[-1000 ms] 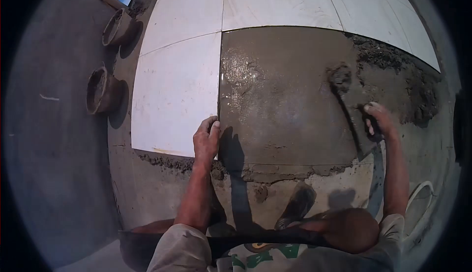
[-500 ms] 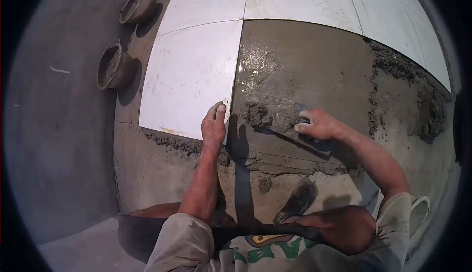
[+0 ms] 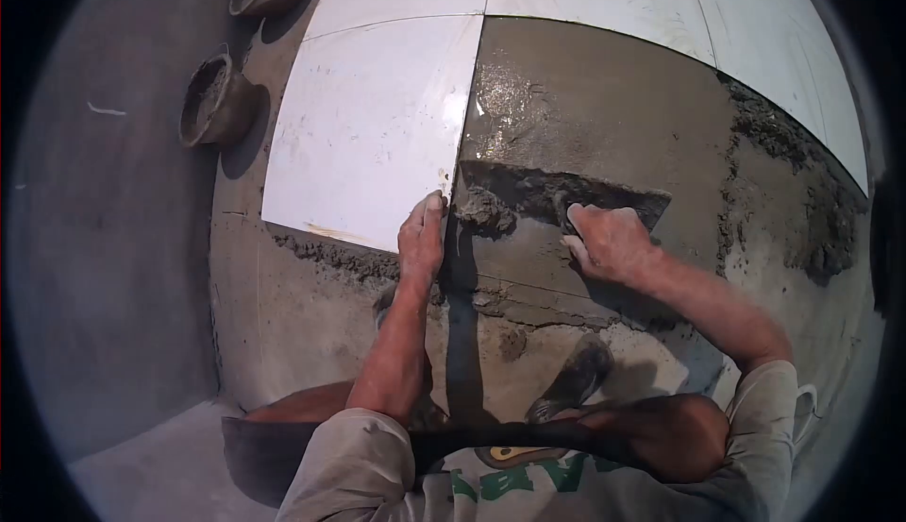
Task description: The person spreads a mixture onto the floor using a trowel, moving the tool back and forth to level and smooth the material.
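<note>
Green lettering on shirt (image 3: 377, 475), illegible

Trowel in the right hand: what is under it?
Wet grey mortar spreads all round the trowel, with a lump heaped at its left end. The blade covers whatever lies directly beneath, and the right hand hides its handle.

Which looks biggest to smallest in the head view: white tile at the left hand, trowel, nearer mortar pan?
1. white tile, clearly the largest.
2 and 3. trowel and nearer pan look about alike. The pan sits farther off, near the fisheye edge, so I won't rank them.
</note>
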A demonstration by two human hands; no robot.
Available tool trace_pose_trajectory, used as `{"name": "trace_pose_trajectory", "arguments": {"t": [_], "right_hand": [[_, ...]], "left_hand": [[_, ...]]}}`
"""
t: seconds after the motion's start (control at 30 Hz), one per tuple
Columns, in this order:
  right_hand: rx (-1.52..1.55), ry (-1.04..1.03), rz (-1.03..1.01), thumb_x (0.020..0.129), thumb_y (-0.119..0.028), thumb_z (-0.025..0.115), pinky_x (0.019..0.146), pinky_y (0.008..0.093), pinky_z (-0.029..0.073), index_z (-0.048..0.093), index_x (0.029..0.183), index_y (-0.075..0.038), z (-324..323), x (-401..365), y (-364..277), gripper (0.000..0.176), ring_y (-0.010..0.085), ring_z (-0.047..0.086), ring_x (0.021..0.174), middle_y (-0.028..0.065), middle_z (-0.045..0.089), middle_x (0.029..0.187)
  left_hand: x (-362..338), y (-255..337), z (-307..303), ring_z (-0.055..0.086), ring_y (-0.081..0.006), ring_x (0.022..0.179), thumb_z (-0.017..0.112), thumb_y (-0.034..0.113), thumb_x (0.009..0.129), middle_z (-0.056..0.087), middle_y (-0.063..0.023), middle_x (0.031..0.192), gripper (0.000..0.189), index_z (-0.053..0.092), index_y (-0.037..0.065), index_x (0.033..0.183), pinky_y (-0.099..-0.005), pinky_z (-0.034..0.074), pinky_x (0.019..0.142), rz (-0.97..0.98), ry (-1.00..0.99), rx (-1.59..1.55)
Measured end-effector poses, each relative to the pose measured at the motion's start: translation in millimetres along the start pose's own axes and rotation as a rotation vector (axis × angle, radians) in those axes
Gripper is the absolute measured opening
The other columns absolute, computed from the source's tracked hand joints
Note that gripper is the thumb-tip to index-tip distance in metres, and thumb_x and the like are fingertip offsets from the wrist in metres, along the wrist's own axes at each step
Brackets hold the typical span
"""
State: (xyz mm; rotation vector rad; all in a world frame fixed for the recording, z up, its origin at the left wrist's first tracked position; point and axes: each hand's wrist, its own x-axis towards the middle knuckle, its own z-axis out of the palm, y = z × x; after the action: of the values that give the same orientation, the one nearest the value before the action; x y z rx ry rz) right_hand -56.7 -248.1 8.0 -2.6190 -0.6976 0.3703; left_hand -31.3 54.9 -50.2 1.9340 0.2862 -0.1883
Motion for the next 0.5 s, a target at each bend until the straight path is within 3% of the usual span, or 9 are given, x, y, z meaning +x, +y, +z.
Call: {"name": "trace_pose_trajectory", "arguments": {"t": [0.07, 0.2, 0.3, 0.33, 0.37, 0.5], "right_hand": [[-0.031, 0.072, 0.033, 0.088, -0.029, 0.061, 0.058, 0.0451, 0.05, 0.047, 0.093, -0.001, -1, -3, -1, 0.031, 0.0366, 0.064, 0.07, 0.0194, 0.06, 0.075], [-0.033, 0.122, 0.059, 0.088, -0.029, 0.061, 0.059, 0.0456, 0.05, 0.047, 0.093, -0.001, -9, -5, -3, 0.032, 0.0365, 0.064, 0.069, 0.0194, 0.06, 0.072], [0.072, 0.084, 0.206, 0.088, -0.032, 0.06, 0.062, 0.047, 0.05, 0.049, 0.092, 0.001, -25, -6, -5, 0.035, 0.0376, 0.064, 0.07, 0.0195, 0.06, 0.07], [0.08, 0.032, 0.21, 0.088, -0.034, 0.06, 0.064, 0.0475, 0.05, 0.05, 0.091, 0.001, -29, -7, -5, 0.036, 0.0384, 0.064, 0.071, 0.0202, 0.061, 0.07], [0.09, -0.02, 0.218, 0.089, -0.035, 0.059, 0.067, 0.048, 0.051, 0.051, 0.09, 0.002, -31, -9, -6, 0.038, 0.0391, 0.064, 0.072, 0.0209, 0.061, 0.07], [0.015, -0.202, 0.118, 0.089, -0.035, 0.058, 0.07, 0.0471, 0.052, 0.052, 0.088, 0.003, -27, -1, -17, 0.038, 0.0398, 0.065, 0.074, 0.0228, 0.063, 0.075]], "left_hand": [[-4, -2, 4, 0.058, -0.0245, 0.109, 0.045, 0.043, 0.098, 0.062, -0.0164, 0.116, 0.055, 0.054, -0.004, 0.127, -0.036, 0.043, 0.097, -0.054, -0.014, -0.006], [-1, -8, 7, 0.057, -0.026, 0.111, 0.044, 0.042, 0.099, 0.061, -0.0189, 0.118, 0.057, 0.052, -0.007, 0.126, -0.0371, 0.042, 0.1, 0.03, -0.018, -0.016], [0, 11, 3, 0.056, -0.0279, 0.114, 0.044, 0.042, 0.099, 0.06, -0.0211, 0.119, 0.058, 0.052, -0.008, 0.126, -0.0377, 0.041, 0.101, 0.043, 0.011, -0.048], [1, 15, 3, 0.056, -0.0288, 0.115, 0.044, 0.042, 0.099, 0.059, -0.0221, 0.12, 0.058, 0.051, -0.008, 0.127, -0.0378, 0.041, 0.101, 0.047, 0.025, -0.065], [6, 6, 5, 0.061, -0.0239, 0.106, 0.045, 0.041, 0.099, 0.066, -0.0177, 0.11, 0.052, 0.059, -0.005, 0.12, -0.0351, 0.046, 0.095, 0.087, 0.101, -0.08], [9, 9, 5, 0.061, -0.0244, 0.106, 0.045, 0.041, 0.099, 0.065, -0.0178, 0.11, 0.053, 0.059, -0.005, 0.12, -0.0353, 0.045, 0.095, 0.055, 0.141, -0.097]]}}
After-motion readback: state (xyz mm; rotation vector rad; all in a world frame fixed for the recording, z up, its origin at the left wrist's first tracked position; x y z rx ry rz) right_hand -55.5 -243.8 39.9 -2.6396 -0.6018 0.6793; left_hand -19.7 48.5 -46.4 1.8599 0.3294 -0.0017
